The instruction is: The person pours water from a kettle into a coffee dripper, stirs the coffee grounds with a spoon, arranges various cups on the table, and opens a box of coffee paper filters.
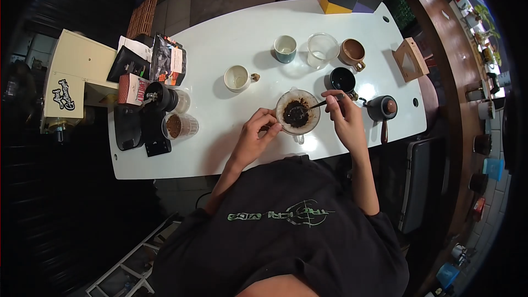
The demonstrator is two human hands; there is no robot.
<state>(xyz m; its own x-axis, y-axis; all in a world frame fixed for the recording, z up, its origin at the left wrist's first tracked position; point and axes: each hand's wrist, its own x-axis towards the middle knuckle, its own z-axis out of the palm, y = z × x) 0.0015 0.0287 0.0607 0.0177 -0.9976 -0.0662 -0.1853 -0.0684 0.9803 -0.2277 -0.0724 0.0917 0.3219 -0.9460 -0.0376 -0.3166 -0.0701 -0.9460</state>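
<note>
A coffee dripper [282, 104] with a paper filter [312, 122] stands in front of me on the white table, dark wet coffee grounds [297, 113] inside it. My left hand [259, 132] is closed at the dripper's left rim, its fingertips pinching the edge. Between the fingers of my right hand [346, 121] is a spoon [320, 104], tilted so that its bowl end reaches into the grounds. A clear glass handle [299, 139] shows below the dripper; whatever the dripper sits on is mostly hidden beneath it.
Behind the dripper stand a black cup [342, 79], brown cup [352, 52], clear plastic cup [323, 49], blue-grey cup [285, 48] and cream mug [237, 78]. A small kettle [381, 109] is at right. A glass of grounds [175, 126], grinder [159, 96] and coffee bags [168, 60] crowd the left.
</note>
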